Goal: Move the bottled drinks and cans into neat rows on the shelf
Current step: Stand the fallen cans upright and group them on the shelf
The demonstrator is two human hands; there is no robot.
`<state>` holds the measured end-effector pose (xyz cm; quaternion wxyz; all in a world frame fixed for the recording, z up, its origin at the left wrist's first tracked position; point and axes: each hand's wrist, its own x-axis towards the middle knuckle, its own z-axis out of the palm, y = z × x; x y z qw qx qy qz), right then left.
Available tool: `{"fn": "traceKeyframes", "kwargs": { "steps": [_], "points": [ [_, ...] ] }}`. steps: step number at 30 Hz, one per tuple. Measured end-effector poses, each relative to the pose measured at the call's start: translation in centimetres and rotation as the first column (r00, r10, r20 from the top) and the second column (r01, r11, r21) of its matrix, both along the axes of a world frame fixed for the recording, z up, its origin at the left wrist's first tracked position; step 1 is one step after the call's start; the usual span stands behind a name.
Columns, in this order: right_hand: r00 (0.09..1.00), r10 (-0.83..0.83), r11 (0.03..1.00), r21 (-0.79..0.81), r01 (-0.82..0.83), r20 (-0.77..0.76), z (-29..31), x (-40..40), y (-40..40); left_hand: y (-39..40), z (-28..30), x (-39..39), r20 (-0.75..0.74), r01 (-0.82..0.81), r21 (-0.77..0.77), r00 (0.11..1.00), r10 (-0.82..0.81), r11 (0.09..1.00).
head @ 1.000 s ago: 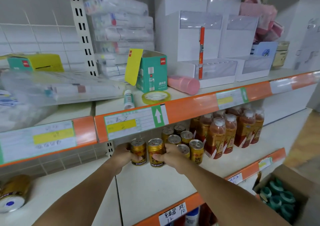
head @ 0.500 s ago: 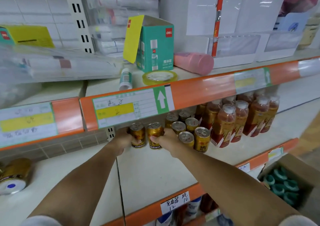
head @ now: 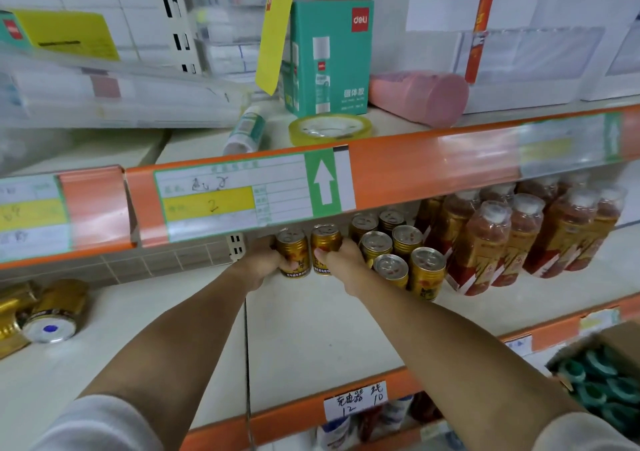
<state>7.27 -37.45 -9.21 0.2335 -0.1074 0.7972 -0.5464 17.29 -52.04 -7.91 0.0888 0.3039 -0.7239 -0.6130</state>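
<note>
Two gold cans stand side by side at the back of the white shelf (head: 311, 339). My left hand (head: 261, 265) grips the left gold can (head: 294, 249). My right hand (head: 341, 260) grips the right gold can (head: 323, 242). Just to the right, several more gold cans (head: 408, 260) stand in rows. Beyond them stand shrink-wrapped bottles of red-brown drink (head: 519, 239). The upper shelf's orange price strip (head: 242, 194) hides the tops of the back cans and bottles.
Gold cans (head: 52, 312) lie on their sides at the shelf's far left. A cardboard box of teal rolls (head: 602, 381) sits at the lower right. On the upper shelf are a teal glue box (head: 325, 59), a tape roll (head: 329, 128) and a pink cylinder (head: 422, 97).
Both hands have pushed the two gold cans a little further back under the upper shelf. My head has come closer and lower.
</note>
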Motion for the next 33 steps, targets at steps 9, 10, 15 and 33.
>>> {"fn": "traceKeyframes", "kwargs": {
  "steps": [9,10,15,33],
  "points": [
    [0.994,0.047,0.999,0.017,-0.046,-0.095,-0.1,-0.8,-0.9,0.3,0.2,-0.6,-0.001,-0.011,0.005,1.0,0.011,1.0],
    [0.993,0.045,0.999,0.02,-0.043,-0.109,-0.2,-0.8,-0.9,0.3,0.1,-0.7,-0.006,-0.012,0.0,1.0,0.012,1.0],
    [0.987,0.068,0.997,0.032,-0.064,-0.143,-0.7,-0.9,-0.8,0.0,-0.1,-0.7,-0.021,-0.005,-0.015,1.0,0.005,1.0],
    [0.959,0.032,0.999,0.04,-0.021,-0.281,-2.4,-0.3,-0.9,0.0,-1.2,-1.0,-0.017,-0.058,-0.031,0.998,0.058,0.998]
  ]
}}
